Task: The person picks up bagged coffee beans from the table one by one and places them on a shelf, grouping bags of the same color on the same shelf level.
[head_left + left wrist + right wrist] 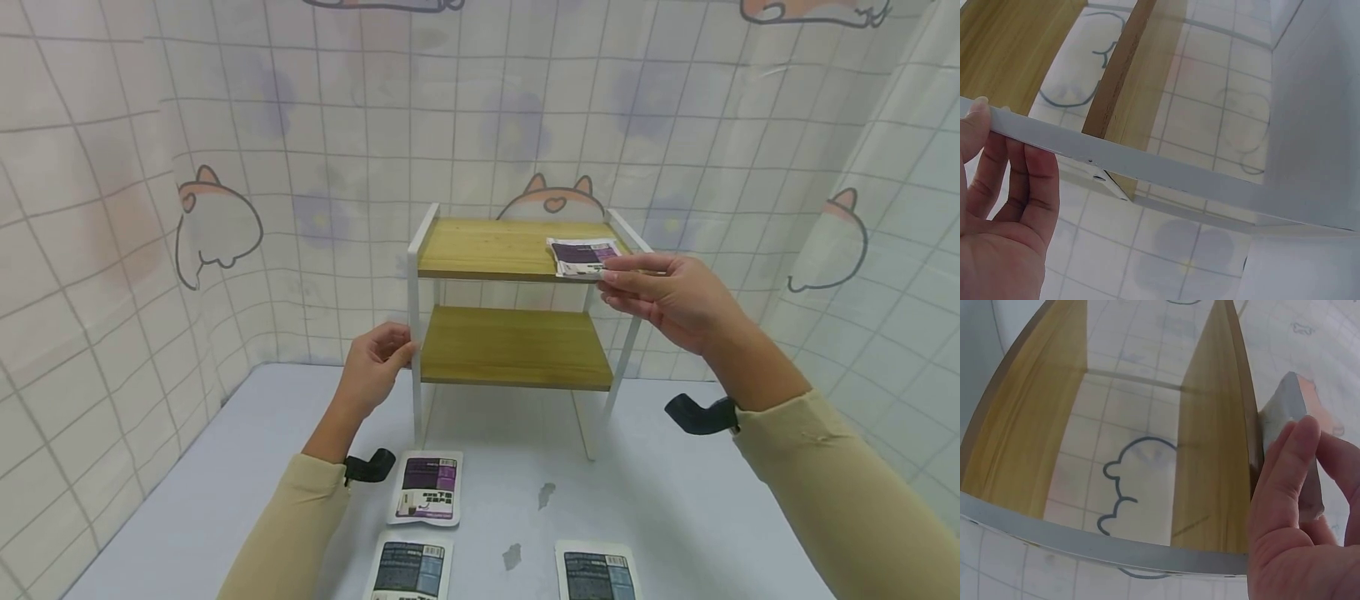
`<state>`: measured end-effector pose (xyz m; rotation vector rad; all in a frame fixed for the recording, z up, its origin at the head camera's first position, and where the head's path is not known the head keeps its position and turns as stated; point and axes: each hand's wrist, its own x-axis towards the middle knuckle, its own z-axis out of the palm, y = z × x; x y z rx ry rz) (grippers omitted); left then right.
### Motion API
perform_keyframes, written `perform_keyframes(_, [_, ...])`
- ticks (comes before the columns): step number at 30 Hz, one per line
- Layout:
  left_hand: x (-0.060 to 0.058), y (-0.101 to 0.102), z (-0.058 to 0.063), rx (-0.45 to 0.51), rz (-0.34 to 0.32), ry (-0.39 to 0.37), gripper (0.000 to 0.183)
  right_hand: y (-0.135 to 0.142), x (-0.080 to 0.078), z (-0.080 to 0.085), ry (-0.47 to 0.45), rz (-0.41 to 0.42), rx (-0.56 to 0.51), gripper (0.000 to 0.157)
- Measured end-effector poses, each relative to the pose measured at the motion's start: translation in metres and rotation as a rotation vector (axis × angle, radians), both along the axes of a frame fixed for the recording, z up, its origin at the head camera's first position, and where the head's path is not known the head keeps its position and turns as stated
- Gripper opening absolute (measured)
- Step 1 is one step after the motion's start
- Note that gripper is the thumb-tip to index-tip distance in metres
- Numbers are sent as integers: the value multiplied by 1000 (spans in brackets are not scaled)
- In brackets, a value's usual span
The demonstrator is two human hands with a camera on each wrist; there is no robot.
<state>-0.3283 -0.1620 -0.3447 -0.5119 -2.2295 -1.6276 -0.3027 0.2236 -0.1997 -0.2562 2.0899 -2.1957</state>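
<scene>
A small two-tier rack with wooden shelves (517, 346) and a white frame stands on the table. My left hand (377, 367) grips its left front post (1141, 165), thumb on one side and fingers on the other. At the right end of the top shelf (480, 246), my right hand (671, 296) pinches the edge of a flat purple-and-white packet (579, 257). That packet lies on the shelf surface, and it may be more than one packet stacked. In the right wrist view the same packet (1291, 403) is partly hidden by fingers.
On the table (292, 417) lie a purple-and-white packet (426, 487) and two dark-blue-and-white packets, one at the left (408, 568) and one at the right (597, 573). A patterned curtain (337, 125) hangs behind the rack. Two grey marks show on the tabletop.
</scene>
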Motion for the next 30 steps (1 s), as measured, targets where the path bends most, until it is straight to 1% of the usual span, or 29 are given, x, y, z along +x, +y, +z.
perform_keyframes(3, [-3,-1,-2,-4,2,2,18,-2,-1,0,1,-27,14,29])
perform_keyframes(6, [-12,-4,-11,-1,8,4,19,-4,-1,0,6,-53,28,31])
perform_keyframes(10, [-17,-6,-16,1,10,14,20,-5,-2,-2,25,-88,44,36])
perform_keyframes(17, [-16,-6,-17,2,5,27,21,-9,-4,-7,81,-139,58,45])
perform_keyframes(20, [-16,-6,-18,-1,6,24,21,-11,-4,-8,84,-148,47,47])
perform_keyframes(27, [-16,-7,-17,-7,7,33,21,-14,-2,-7,88,-168,71,56])
perform_keyframes(30, [-16,-7,-16,-11,10,38,19,-15,-2,-7,95,-179,66,57])
